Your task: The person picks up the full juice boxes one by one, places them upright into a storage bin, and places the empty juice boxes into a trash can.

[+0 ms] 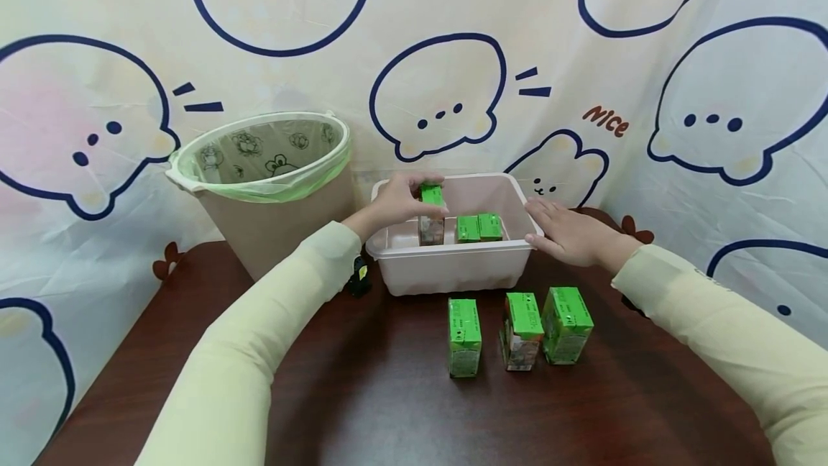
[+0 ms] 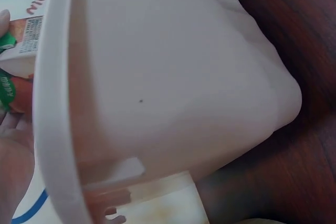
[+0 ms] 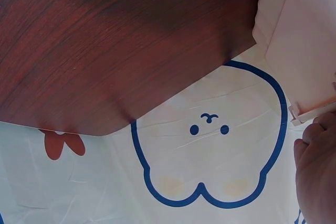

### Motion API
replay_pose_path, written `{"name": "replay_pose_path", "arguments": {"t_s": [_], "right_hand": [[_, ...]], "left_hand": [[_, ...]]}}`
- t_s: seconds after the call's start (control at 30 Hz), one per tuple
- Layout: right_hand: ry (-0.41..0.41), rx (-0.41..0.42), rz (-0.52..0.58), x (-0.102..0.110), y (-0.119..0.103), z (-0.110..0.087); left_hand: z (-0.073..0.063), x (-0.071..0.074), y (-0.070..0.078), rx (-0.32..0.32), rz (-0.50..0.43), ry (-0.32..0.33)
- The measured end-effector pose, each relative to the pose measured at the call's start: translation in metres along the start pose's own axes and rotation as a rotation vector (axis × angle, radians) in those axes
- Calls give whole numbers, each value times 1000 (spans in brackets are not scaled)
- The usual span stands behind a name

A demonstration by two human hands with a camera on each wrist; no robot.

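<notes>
A pale pink plastic bin stands on the table. Over its left part my left hand grips an upright drink carton with a green top, thumb on the near side. Whether the carton touches the bin's floor is hidden. Two more green-topped cartons stand side by side inside the bin. Extended fingers of my right hand rest against the bin's right rim. In the left wrist view the bin's wall fills most of the picture, with the left hand at the edge.
Three green drink cartons stand in front of the bin: one at left, one in the middle, one at right. A tall waste bin with a green liner is left of the pink bin. Patterned cloth hangs behind.
</notes>
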State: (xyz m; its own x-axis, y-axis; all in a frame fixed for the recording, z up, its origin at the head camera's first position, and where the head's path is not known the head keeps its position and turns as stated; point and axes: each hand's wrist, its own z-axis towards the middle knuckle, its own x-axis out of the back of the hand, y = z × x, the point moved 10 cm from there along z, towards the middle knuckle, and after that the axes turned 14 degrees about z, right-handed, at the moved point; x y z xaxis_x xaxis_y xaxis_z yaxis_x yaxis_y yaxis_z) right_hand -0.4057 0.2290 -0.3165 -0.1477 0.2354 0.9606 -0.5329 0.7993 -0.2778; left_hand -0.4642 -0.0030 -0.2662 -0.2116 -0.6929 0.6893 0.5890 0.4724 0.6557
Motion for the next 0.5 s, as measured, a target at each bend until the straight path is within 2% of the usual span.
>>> {"name": "replay_pose_path", "arguments": {"t_s": [0.3,0.5], "right_hand": [[22,4,11,0,2,1],[26,9,8,0,3,2]], "left_hand": [[1,-18,-9,75,89,-79],[0,-27,-9,77,111,-109]]}}
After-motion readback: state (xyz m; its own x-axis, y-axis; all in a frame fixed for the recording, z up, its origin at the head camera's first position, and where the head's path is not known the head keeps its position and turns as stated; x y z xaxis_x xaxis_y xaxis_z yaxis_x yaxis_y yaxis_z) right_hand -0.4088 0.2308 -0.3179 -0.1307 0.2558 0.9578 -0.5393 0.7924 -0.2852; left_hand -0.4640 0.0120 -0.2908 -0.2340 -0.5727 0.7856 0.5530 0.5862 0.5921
